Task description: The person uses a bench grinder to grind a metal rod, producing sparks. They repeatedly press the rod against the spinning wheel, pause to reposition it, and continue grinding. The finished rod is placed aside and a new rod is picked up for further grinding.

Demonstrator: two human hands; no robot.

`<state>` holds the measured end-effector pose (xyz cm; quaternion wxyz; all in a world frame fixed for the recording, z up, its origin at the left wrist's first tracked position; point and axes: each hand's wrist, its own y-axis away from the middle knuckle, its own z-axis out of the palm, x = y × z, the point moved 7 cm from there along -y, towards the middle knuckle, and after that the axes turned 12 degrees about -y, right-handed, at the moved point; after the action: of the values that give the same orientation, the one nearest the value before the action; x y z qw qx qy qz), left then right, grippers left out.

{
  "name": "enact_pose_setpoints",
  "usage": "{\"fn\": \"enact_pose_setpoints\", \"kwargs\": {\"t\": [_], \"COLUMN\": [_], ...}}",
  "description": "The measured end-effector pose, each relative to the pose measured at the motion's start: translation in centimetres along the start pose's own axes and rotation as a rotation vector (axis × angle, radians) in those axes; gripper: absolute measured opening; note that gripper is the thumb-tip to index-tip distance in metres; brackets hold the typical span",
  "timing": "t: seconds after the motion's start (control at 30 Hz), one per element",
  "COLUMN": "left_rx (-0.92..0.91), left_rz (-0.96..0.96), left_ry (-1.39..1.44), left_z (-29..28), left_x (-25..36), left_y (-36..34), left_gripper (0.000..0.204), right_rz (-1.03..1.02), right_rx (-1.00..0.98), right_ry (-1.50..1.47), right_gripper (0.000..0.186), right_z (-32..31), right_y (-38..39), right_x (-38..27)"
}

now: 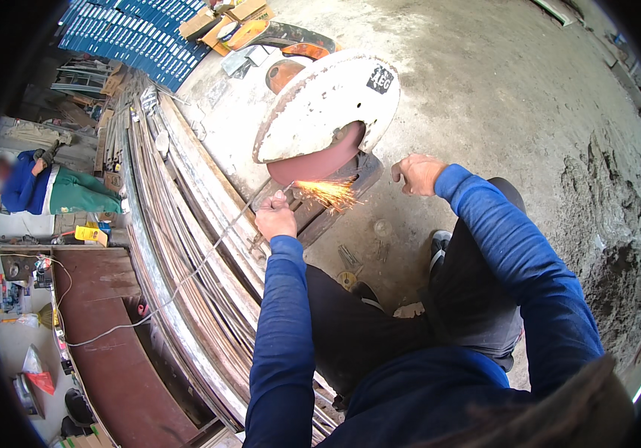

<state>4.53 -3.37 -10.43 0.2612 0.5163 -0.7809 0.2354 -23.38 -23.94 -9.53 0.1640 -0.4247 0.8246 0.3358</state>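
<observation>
My left hand point(276, 217) is closed, with its fingertips pinched on a long thin metal rod point(214, 245). The rod's tip meets the lower edge of a reddish-brown grinding disc point(313, 164). Orange sparks point(332, 194) spray to the right from that contact. A chipped white metal guard point(320, 104) with a dark stencilled patch covers the upper part of the disc. My right hand point(419, 175) hangs in the air to the right of the disc, apart from it, its fingers loosely bent and nothing visible in them.
Long metal bars point(178, 216) lie stacked along my left. Beyond them stands a brown metal surface point(104, 328). A person point(59, 187) in blue and green is at far left. Blue racks point(134, 37) and cardboard boxes point(249, 10) are behind. A rough heap point(604, 201) lies at right.
</observation>
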Motion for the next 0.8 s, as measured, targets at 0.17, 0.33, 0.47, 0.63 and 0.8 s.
{"fn": "enact_pose_setpoints", "kwargs": {"t": [0.17,0.33,0.47,0.63,0.8], "left_rx": [0.066,0.123,0.119,0.158,-0.076], "left_rz": [0.053,0.109,0.097,0.12,-0.024], "left_ry": [-0.082,-0.166,-0.148,-0.131,0.233], "left_z": [-0.6,-1.5,-1.9,-1.8,-1.0], "left_x": [0.9,2.4,2.9,2.5,0.3], "left_y": [0.5,1.3,1.7,1.5,1.4], "left_gripper": [0.029,0.028,0.027,0.028,0.025], "right_rz": [-0.001,0.015,0.012,0.018,-0.015], "right_rx": [0.001,0.002,-0.001,0.007,0.034], "right_ry": [-0.002,-0.01,0.009,-0.006,-0.033], "right_gripper": [0.037,0.037,0.038,0.038,0.035], "right_z": [0.1,0.1,0.1,0.1,-0.3], "right_y": [-0.1,-0.1,-0.1,-0.1,0.2], "right_x": [0.1,0.2,0.3,0.6,0.6]}}
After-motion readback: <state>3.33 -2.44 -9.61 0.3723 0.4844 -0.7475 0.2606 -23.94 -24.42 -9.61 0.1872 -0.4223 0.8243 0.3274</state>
